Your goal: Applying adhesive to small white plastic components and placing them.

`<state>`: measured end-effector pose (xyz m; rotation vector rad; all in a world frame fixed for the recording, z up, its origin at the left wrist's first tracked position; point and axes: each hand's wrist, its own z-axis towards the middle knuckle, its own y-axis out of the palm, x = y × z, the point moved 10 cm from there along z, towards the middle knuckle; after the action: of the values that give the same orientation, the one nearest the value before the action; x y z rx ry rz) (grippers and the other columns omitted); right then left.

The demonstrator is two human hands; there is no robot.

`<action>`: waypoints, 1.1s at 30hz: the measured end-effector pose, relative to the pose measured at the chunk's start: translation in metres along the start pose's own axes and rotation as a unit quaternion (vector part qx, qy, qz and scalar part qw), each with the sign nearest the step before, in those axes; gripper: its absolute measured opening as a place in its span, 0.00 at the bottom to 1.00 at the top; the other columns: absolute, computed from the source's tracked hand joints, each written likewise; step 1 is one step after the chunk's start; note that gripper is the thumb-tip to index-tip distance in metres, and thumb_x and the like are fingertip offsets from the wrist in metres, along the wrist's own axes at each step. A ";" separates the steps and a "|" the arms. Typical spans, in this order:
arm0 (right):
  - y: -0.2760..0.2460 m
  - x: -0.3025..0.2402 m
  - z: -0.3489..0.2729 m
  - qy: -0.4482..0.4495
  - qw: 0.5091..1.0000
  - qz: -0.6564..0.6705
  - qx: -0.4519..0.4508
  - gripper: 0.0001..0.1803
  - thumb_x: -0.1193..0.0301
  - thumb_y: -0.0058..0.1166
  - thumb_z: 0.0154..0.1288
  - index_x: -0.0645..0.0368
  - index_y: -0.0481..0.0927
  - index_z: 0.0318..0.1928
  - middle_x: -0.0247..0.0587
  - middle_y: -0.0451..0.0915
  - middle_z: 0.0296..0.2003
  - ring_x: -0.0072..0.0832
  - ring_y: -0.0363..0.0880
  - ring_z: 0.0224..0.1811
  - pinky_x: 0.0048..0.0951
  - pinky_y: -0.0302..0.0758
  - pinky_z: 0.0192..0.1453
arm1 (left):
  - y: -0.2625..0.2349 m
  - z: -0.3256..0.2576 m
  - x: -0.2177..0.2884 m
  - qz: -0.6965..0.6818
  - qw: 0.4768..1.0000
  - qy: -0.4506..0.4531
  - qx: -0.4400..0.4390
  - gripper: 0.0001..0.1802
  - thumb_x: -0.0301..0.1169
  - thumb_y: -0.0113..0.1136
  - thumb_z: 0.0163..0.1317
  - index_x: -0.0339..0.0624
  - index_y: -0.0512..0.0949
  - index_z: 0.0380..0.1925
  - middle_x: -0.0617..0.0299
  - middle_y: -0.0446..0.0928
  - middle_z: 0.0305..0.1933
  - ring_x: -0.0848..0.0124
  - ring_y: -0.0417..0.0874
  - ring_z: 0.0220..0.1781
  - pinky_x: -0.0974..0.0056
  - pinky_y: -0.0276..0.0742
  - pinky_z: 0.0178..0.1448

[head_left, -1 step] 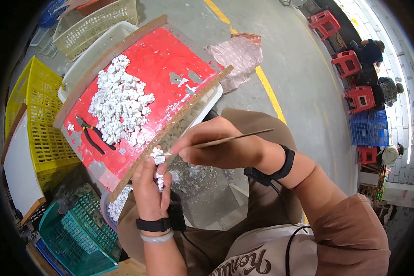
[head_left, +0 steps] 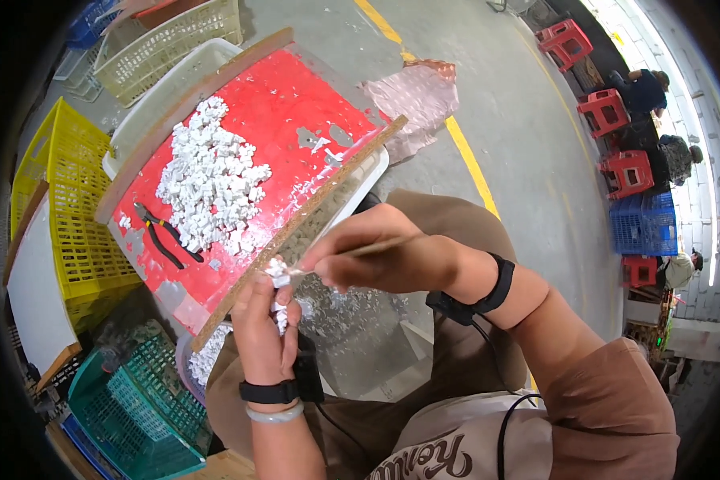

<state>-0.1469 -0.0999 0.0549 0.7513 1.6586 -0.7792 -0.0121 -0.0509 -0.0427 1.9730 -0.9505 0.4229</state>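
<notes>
My left hand (head_left: 266,328) is closed around small white pieces. One white piece (head_left: 279,274) sticks up at the thumb and fingertips, and more white pieces (head_left: 281,318) show between the fingers. From the right comes my right hand (head_left: 368,252), pinching a thin brown stick-like tool (head_left: 384,246). The tool's tip lies at or against the upper white piece; its exact kind is too small to make out. Beyond both hands, a heap of white pieces (head_left: 212,180) covers part of a red board (head_left: 296,96), with black-and-yellow-handled pliers (head_left: 166,236) at its left.
Wooden strips (head_left: 328,188) edge the board, which rests over a white tub (head_left: 368,172). At the left are a yellow crate (head_left: 88,216) and a green basket (head_left: 136,408). Crumpled wrapping (head_left: 412,100) lies on the floor. Red stools (head_left: 604,112) and other people stand far right.
The stick tool's rear end has swung and shows shorter behind my right hand. Both hands otherwise keep nearly the same place.
</notes>
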 end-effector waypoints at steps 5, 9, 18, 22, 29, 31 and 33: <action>-0.033 -0.004 0.011 -0.103 0.985 -0.097 0.096 0.12 0.70 0.45 0.68 0.63 0.79 0.33 0.36 0.78 0.25 0.22 0.75 0.28 0.25 0.73 0.34 | 0.007 -0.004 -0.011 0.036 0.999 -0.011 0.008 0.15 0.32 0.45 0.68 0.30 0.74 0.44 0.60 0.75 0.27 0.78 0.70 0.21 0.74 0.65 0.20; -0.029 0.038 0.037 -0.003 0.992 -0.048 0.118 0.16 0.67 0.41 0.69 0.64 0.76 0.29 0.40 0.76 0.23 0.28 0.76 0.29 0.31 0.72 0.37 | 0.018 -0.013 -0.041 -0.085 0.983 -0.153 -0.048 0.16 0.43 0.42 0.69 0.42 0.72 0.37 0.64 0.72 0.32 0.76 0.70 0.24 0.71 0.64 0.21; 0.060 0.100 0.141 -0.034 0.925 -0.379 0.011 0.11 0.67 0.53 0.57 0.64 0.79 0.32 0.56 0.78 0.30 0.50 0.78 0.36 0.46 0.74 0.41 | -0.029 -0.004 -0.022 -0.105 0.990 -0.094 0.030 0.12 0.34 0.48 0.65 0.42 0.68 0.46 0.65 0.71 0.30 0.74 0.73 0.28 0.68 0.69 0.24; 0.080 0.124 0.155 0.078 0.885 -0.457 -0.039 0.13 0.66 0.55 0.52 0.63 0.79 0.32 0.59 0.78 0.33 0.51 0.79 0.39 0.46 0.75 0.44 | -0.046 -0.009 -0.006 -0.114 0.986 -0.057 0.111 0.11 0.33 0.49 0.64 0.40 0.69 0.44 0.65 0.71 0.30 0.74 0.73 0.29 0.68 0.70 0.25; 0.071 0.090 0.139 0.096 0.945 -0.310 -0.032 0.12 0.68 0.60 0.51 0.65 0.78 0.32 0.47 0.80 0.28 0.38 0.81 0.30 0.35 0.76 0.37 | -0.059 -0.012 0.005 -0.106 0.986 -0.027 0.126 0.09 0.34 0.49 0.65 0.42 0.72 0.39 0.70 0.65 0.21 0.77 0.67 0.20 0.71 0.65 0.21; 0.067 0.074 0.122 0.057 0.979 -0.194 -0.029 0.11 0.70 0.61 0.53 0.64 0.78 0.33 0.41 0.79 0.26 0.31 0.77 0.25 0.30 0.73 0.31 | -0.055 -0.013 0.011 -0.085 0.988 -0.008 0.129 0.09 0.35 0.49 0.67 0.43 0.71 0.41 0.71 0.63 0.21 0.79 0.65 0.20 0.73 0.62 0.20; 0.063 0.051 0.104 0.017 0.997 -0.075 -0.023 0.10 0.72 0.61 0.54 0.63 0.78 0.35 0.35 0.77 0.23 0.24 0.74 0.20 0.26 0.70 0.25 | -0.051 -0.012 0.018 -0.060 0.990 0.026 0.127 0.09 0.34 0.47 0.68 0.42 0.71 0.43 0.71 0.64 0.22 0.81 0.65 0.21 0.75 0.60 0.19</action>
<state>-0.0481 -0.1425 -0.0204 0.6155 1.7740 -0.8340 0.0395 -0.0333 -0.0544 2.2234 -0.7706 0.5477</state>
